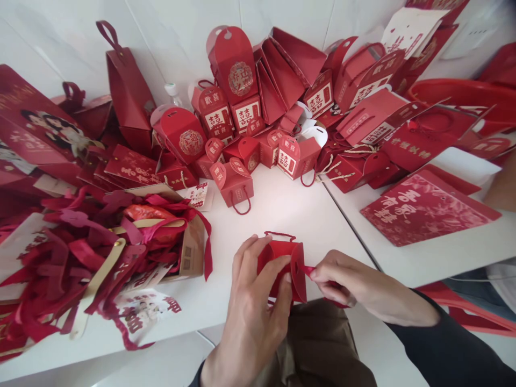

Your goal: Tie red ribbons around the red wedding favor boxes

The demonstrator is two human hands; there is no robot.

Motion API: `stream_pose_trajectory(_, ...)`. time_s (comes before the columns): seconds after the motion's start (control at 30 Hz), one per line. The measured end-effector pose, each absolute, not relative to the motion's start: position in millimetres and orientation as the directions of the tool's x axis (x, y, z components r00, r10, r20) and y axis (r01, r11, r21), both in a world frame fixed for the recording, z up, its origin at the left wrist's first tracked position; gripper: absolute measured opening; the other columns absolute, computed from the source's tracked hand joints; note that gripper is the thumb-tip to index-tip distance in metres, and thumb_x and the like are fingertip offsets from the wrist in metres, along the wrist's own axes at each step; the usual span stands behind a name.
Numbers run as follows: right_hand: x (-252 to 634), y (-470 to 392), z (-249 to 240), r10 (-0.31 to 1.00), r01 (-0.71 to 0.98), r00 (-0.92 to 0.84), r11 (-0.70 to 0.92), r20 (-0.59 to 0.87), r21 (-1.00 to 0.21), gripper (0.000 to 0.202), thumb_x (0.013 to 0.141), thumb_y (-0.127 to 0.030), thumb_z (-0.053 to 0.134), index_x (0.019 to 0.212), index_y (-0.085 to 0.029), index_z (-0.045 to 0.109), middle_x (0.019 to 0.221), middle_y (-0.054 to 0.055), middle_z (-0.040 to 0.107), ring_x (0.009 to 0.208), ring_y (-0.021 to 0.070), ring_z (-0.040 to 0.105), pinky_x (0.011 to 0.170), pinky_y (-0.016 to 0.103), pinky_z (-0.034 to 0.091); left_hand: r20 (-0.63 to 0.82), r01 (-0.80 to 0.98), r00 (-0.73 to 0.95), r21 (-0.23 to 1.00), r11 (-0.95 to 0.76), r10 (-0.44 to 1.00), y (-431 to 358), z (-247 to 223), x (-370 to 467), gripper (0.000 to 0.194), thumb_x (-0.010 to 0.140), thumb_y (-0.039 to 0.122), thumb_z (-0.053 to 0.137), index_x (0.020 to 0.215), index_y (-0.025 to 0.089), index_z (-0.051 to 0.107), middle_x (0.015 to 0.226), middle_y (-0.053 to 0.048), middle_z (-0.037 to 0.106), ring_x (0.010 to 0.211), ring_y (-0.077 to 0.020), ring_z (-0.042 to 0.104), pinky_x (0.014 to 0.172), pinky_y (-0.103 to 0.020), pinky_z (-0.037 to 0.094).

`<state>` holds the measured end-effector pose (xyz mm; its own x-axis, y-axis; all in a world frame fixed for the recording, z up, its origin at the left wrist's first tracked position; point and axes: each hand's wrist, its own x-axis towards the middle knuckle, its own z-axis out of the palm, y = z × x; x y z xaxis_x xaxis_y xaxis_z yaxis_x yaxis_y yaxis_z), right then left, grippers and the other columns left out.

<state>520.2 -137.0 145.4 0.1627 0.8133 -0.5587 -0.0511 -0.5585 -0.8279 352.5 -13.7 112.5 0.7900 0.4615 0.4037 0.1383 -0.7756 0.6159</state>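
Note:
At the table's front edge, my left hand point(258, 293) grips a small red gift box point(299, 277), its fingers over the near side and reaching inside. The box's top is open, and a thin red cord handle point(280, 234) loops from its far side. Just right of the box, my right hand point(342, 277) pinches a red ribbon point(308, 270) that runs to the hole in the box's right flap. Part of the ribbon hangs below that hand. The near side of the box is hidden by my left hand.
A cardboard box point(193, 247) heaped with red ribbons and straps stands at the left. Many folded red gift boxes point(234, 185) crowd the back along the wall. At the right lies a flat red gift bag point(427, 207), beyond a seam between white tables point(322, 220).

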Motion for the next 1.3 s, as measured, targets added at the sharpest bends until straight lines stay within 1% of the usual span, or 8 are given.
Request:
stream_pose_trajectory(0.27, 519.1, -134.5, 138.5, 0.814, -0.178, 0.106, -0.549, -0.57, -0.817, 0.045, 0.09, -0.047, 0.05, 0.054, -0.024, 0.036, 0.051, -0.006, 0.034, 0.051, 0.0127, 0.028, 0.055, 0.03, 0.027, 0.408, 0.128, 0.793, 0.615, -0.778, 0.453, -13.6, 114.3, 355.6, 0.029, 0.096, 0.009, 0.057, 0.12, 0.023, 0.066, 0.141, -0.011, 0.054, 0.138, -0.0299, 0.042, 0.11, -0.053, 0.049)
stream_pose_trajectory(0.43, 520.9, -128.8, 137.6, 0.867, -0.068, 0.05, -0.493, -0.496, -0.867, 0.054, 0.098, -0.04, 0.043, 0.048, -0.022, 0.036, 0.047, -0.005, 0.031, 0.049, 0.0115, 0.026, 0.057, 0.031, 0.025, 0.393, 0.104, 0.796, 0.66, -0.744, 0.46, -12.9, 114.5, 359.6, 0.021, 0.096, 0.008, 0.055, 0.106, 0.023, 0.065, 0.135, -0.011, 0.056, 0.136, -0.0295, 0.044, 0.109, -0.053, 0.049)
stream_pose_trajectory(0.5, 520.9, -129.4, 140.1, 0.87, 0.019, 0.064, -0.49, -0.488, -0.871, 0.053, 0.101, -0.042, 0.044, 0.052, -0.02, 0.047, 0.05, -0.004, 0.039, 0.05, 0.012, 0.033, 0.057, 0.031, 0.028, 0.391, 0.094, 0.79, 0.683, -0.724, 0.471, -11.9, 115.4, 360.1, 0.018, 0.096, 0.009, 0.055, 0.101, 0.023, 0.065, 0.131, -0.01, 0.058, 0.134, -0.0289, 0.047, 0.107, -0.051, 0.05)
stream_pose_trajectory(0.63, 514.9, -136.5, 147.8, 0.872, 0.278, 0.403, -0.406, -0.278, -0.871, 0.03, 0.101, -0.051, 0.056, 0.102, -0.024, 0.069, 0.095, 0.003, 0.07, 0.088, 0.022, 0.063, 0.078, 0.033, 0.048, 0.378, 0.118, 0.747, 0.734, -0.669, 0.546, -9.3, 120.1, 358.7, 0.014, 0.097, 0.013, 0.058, 0.099, 0.024, 0.066, 0.132, -0.009, 0.057, 0.13, -0.0266, 0.052, 0.103, -0.047, 0.052)
stream_pose_trajectory(0.77, 502.9, -135.0, 154.5, 0.875, 0.537, 0.476, -0.212, 0.086, -0.816, 0.033, 0.104, -0.045, 0.055, 0.135, -0.032, 0.058, 0.141, 0.005, 0.056, 0.137, 0.0253, 0.047, 0.113, 0.041, 0.04, 0.38, 0.088, 0.738, 0.765, -0.638, 0.557, -8.0, 127.5, 356.2, 0.013, 0.097, 0.016, 0.059, 0.099, 0.027, 0.067, 0.133, -0.007, 0.058, 0.126, -0.0245, 0.056, 0.102, -0.046, 0.053)
stream_pose_trajectory(0.93, 495.6, -117.2, 161.6, 0.941, 0.35, 0.337, -0.143, -0.018, -0.926, 0.017, 0.107, -0.039, 0.054, 0.111, -0.029, 0.069, 0.123, 0.003, 0.063, 0.121, 0.02, 0.058, 0.103, 0.033, 0.049, 0.393, 0.081, 0.699, 0.787, -0.612, 0.598, -8.1, 130.4, 351.2, 0.015, 0.096, 0.016, 0.061, 0.102, 0.028, 0.069, 0.127, -0.007, 0.06, 0.121, -0.0226, 0.06, 0.095, -0.04, 0.056)
stream_pose_trajectory(1.17, 498.9, -114.1, 162.5, 0.944, 0.375, 0.321, -0.207, -0.083, -0.904, 0.017, 0.106, -0.032, 0.055, 0.099, -0.026, 0.069, 0.1, 0.001, 0.068, 0.1, 0.0189, 0.064, 0.091, 0.031, 0.05, 0.377, 0.121, 0.665, 0.798, -0.591, 0.645, -8.9, 119.3, 342.2, 0.013, 0.098, 0.017, 0.059, 0.104, 0.026, 0.066, 0.12, -0.006, 0.061, 0.119, -0.0213, 0.059, 0.095, -0.037, 0.053)
stream_pose_trajectory(1.3, 498.6, -114.7, 157.9, 0.92, 0.347, 0.372, -0.261, -0.123, -0.901, 0.017, 0.107, -0.036, 0.054, 0.099, -0.026, 0.066, 0.103, 0.0, 0.066, 0.091, 0.0169, 0.064, 0.083, 0.031, 0.051, 0.322, 0.241, 0.688, 0.744, -0.623, 0.651, -10.9, 112.2, 338.2, 0.039, 0.091, 0.02, 0.065, 0.128, 0.023, 0.053, 0.117, -0.008, 0.059, 0.107, -0.0221, 0.058, 0.09, -0.037, 0.053)
